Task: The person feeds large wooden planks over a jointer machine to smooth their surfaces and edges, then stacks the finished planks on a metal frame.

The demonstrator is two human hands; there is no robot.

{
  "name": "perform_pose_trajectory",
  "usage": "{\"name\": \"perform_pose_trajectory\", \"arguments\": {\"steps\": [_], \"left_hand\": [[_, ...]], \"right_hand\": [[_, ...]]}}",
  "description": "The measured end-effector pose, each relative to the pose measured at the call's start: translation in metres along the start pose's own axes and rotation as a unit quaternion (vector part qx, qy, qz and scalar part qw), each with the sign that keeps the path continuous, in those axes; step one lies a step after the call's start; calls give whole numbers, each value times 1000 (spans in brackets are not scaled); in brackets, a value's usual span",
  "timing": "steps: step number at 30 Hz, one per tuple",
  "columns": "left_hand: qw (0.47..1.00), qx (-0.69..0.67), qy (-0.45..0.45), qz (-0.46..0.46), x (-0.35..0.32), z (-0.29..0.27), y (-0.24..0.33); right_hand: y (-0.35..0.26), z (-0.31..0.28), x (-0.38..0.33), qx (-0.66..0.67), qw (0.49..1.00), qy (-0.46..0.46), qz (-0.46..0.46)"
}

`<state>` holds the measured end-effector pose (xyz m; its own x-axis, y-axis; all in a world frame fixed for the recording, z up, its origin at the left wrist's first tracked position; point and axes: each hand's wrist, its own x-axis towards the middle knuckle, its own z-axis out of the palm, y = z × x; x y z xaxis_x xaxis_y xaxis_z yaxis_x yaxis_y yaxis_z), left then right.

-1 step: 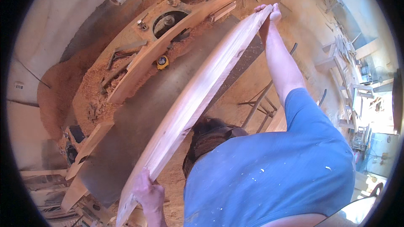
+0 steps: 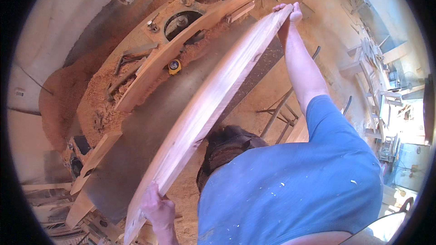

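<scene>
Barely any shift since the earlier frame: my left hand grips the long wooden plank near its close end, my right hand its far tip.

The long board is smooth, lightly shining wood. Left of the board, the grey tabletop looks smooth and matt, the tape measure plastic-cased, the sawdust rough and powdery; right of it, the shirt is matt cloth.

Long plank between left hand and right hand, yellow tape measure
</scene>
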<state>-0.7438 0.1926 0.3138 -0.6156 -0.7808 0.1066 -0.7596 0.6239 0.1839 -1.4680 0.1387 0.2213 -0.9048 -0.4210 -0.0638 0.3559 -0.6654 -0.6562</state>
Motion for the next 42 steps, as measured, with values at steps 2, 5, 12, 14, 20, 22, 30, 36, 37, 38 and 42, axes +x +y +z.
{"name": "perform_pose_trajectory", "arguments": {"steps": [2, 5, 12, 14, 20, 22, 30, 36, 37, 38, 42], "left_hand": [[1000, 13, 4, -24, 7, -1, -13], [998, 5, -6, -56, 23, 10, -31], [994, 63, -68, -58, 3, 34, -27], [998, 52, -23, -16, -3, 28, 1], [993, 4, -116, 0, -19, 9, 66], [986, -45, -158, -19, -9, 2, 95], [966, -67, -249, -5, 76, 24, 135], [956, -79, -281, -23, 151, 32, 113], [957, -73, -279, -22, 162, 42, 100], [953, -79, -289, -51, 174, 48, 91], [978, -79, -151, -123, 209, 109, 54]], "right_hand": [[19, 19, -6, -10, 1000, 1, -4], [34, 27, -2, 2, 1000, 25, 16], [22, -21, -8, 63, 997, -12, 32], [-10, -49, -12, 12, 998, 58, 5], [-128, -137, -13, -95, 994, 54, 10], [-166, -222, 43, -48, 992, -21, 114], [-209, -401, 178, -256, 956, -27, 138], [-106, -198, 107, -373, 920, 100, 66], [-91, -204, 136, -390, 914, 78, 77], [-69, -187, 132, -350, 930, 60, 93], [-12, -214, 198, -430, 902, 24, 11]]}}
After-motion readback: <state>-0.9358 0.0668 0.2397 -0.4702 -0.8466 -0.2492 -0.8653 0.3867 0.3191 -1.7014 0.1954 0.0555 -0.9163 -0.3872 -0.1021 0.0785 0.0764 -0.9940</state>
